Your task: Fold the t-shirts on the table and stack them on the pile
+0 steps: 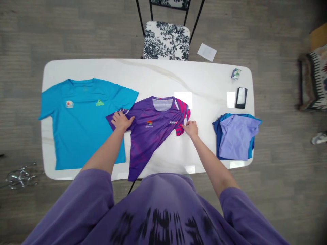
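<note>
A purple T-shirt [148, 132] with a pink-patterned sleeve lies front up in the middle of the table, its lower right side folded under or across on a slant. My left hand [121, 120] rests on its left sleeve, fingers spread. At the other sleeve, my right hand [191, 129] pinches the pink edge between thumb and fingers. A bright blue T-shirt [81, 129] is spread flat on the left, and the purple left sleeve overlaps its right side.
Folded clothes [236, 137], lilac on top of blue, are stacked at the right end of the white table [107, 69]. Behind them lie a dark phone-like device [241, 98] and a small packet [235, 74]. A patterned chair [166, 41] stands at the far edge, near paper [206, 52] on the floor.
</note>
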{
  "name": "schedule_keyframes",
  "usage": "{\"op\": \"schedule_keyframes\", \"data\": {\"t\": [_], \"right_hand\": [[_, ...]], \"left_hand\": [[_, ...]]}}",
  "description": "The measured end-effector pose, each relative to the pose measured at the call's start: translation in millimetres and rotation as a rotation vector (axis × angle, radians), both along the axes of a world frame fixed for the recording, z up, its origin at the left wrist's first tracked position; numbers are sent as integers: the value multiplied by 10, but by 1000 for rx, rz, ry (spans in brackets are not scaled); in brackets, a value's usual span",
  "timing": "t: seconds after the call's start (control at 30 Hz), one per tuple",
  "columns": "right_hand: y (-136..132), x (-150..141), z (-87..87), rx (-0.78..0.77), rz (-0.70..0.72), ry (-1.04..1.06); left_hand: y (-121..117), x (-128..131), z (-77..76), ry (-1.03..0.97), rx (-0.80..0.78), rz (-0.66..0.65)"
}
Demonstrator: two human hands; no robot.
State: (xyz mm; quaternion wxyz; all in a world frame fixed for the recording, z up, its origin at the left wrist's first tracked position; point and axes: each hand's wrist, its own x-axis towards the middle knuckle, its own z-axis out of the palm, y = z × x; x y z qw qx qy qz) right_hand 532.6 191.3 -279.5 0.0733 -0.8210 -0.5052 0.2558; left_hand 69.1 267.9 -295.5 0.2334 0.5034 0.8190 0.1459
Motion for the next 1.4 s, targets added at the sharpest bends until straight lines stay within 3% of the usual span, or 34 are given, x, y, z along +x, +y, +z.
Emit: {"op": "schedule_keyframes", "data": {"t": [0.07, 0.17, 0.33, 0.4, 0.47, 0.57, 0.63, 0.7, 0.8, 0.9, 1.03, 1.17, 1.3, 1.4], "right_hand": [[106, 68, -29, -35, 58, 59], [516, 367, 60, 29, 51, 122], [1323, 1059, 414, 285, -38, 24], [1407, 1120, 494, 398, -54, -35], [1251, 983, 476, 404, -29, -10], [684, 532, 267, 222, 25, 144], [285, 208, 68, 150, 8, 213], [17, -51, -100, 146, -63, 285], [-88, -301, -192, 153, -127, 352], [-22, -473, -107, 115, -102, 471], [11, -722, 64, 111, -241, 880], [-94, -968, 174, 85, -449, 1309], [-386, -1170, 315, -87, -449, 1536], [-674, -1275, 410, -259, -404, 1681]], "left_hand": [[-47, -73, -27, 44, 9, -3], [-41, -108, -29, 78, 55, -80], [474, 2, 97, 37, 204, -89], [639, 93, 163, 53, 237, -43], [578, 211, 209, 73, 240, -30], [-52, 418, 199, 62, 177, -51], [-729, 545, 129, 40, 84, -19], [-1437, 641, 33, -3, -165, 36], [-2254, 730, -64, 8, -328, 47], [-2626, 810, -21, -187, -348, 29], [-2646, 930, 309, -800, -190, 182], [-2450, 1001, 910, -1179, -92, 325], [-2225, 1034, 1505, -1280, -11, 280], [-2147, 1004, 1743, -1231, -15, 237]]}}
